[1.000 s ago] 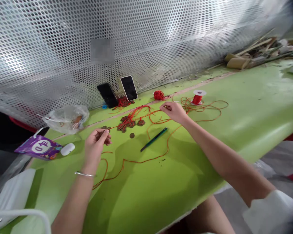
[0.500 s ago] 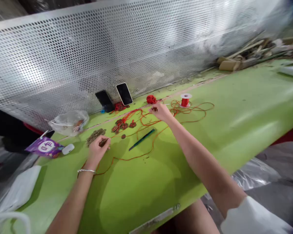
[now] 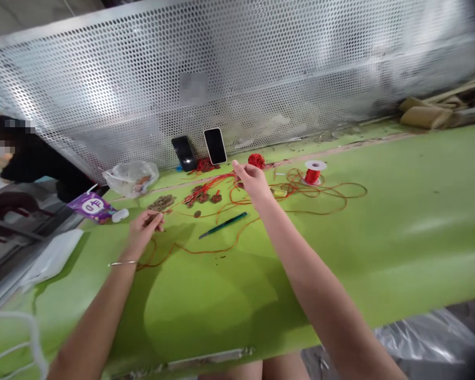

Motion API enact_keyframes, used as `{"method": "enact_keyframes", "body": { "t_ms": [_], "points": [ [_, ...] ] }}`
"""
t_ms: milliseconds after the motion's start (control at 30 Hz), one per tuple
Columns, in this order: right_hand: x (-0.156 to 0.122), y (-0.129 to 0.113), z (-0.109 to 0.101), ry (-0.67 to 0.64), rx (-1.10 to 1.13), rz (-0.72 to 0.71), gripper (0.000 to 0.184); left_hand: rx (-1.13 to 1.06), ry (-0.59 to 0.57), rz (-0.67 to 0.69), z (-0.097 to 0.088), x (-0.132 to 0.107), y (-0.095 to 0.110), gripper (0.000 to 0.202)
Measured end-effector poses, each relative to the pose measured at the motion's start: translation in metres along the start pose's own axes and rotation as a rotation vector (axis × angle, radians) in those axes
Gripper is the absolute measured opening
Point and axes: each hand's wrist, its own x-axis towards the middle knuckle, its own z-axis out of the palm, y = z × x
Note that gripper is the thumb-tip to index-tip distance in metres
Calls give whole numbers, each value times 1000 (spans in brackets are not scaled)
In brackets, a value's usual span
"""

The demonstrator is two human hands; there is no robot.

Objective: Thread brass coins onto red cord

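Note:
My left hand (image 3: 144, 227) pinches a small brown coin beside a pile of brown coins (image 3: 161, 202) on the green table (image 3: 380, 232). Reaching farther out, my right hand (image 3: 251, 179) pinches a strand of red cord (image 3: 217, 186). That cord runs in loose loops across the table toward a red spool (image 3: 312, 172). Several coins tied with red cord (image 3: 201, 197) lie between my hands. A dark green pen (image 3: 222, 225) rests in front of them, and a red ball of cord (image 3: 256, 160) sits just behind my right hand.
Two phones (image 3: 200, 149) lean on the perforated metal panel (image 3: 261, 79). A clear plastic bag (image 3: 131, 177), purple packet (image 3: 92, 205) and white earbud case (image 3: 120, 215) lie at left. A person in black (image 3: 35, 158) is at far left. Scrap wood (image 3: 439, 108) lies far right.
My right hand has drawn the red cord leftward, away from the spool. My left hand went down to the coin pile and stayed beside it. The camera view shifted and pulled back.

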Motion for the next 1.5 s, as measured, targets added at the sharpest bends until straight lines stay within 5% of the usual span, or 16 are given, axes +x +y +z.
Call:
{"method": "enact_keyframes", "body": {
  "t_ms": [267,500,633,733,833,967,1167,1300,1500],
  "points": [
    [-2,6,-3,131,368,252,44,-15,-85,-27,2,-3,0,26],
    [-8,8,-18,160,173,70,51,-16,-132,32,17,1,1,29],
    [-7,10,-6,15,-82,-27,49,-12,-104,144,21,-2,12,24],
    [-7,14,17,-93,-301,-92,48,-98,-202,297,23,-5,27,13],
    [-11,23,50,-299,-505,-152,43,-232,-371,263,27,-9,42,13],
    [-18,43,80,-457,-629,-253,32,-241,-394,71,33,-21,47,17],
    [-13,81,64,-510,-708,-271,25,-428,-315,-253,39,-29,30,21],
    [-13,91,51,-522,-912,-303,20,-388,-295,-268,41,-27,22,21],
    [-19,89,56,-770,-1353,-375,30,-297,-243,-146,42,-30,26,21]
  ]
}}
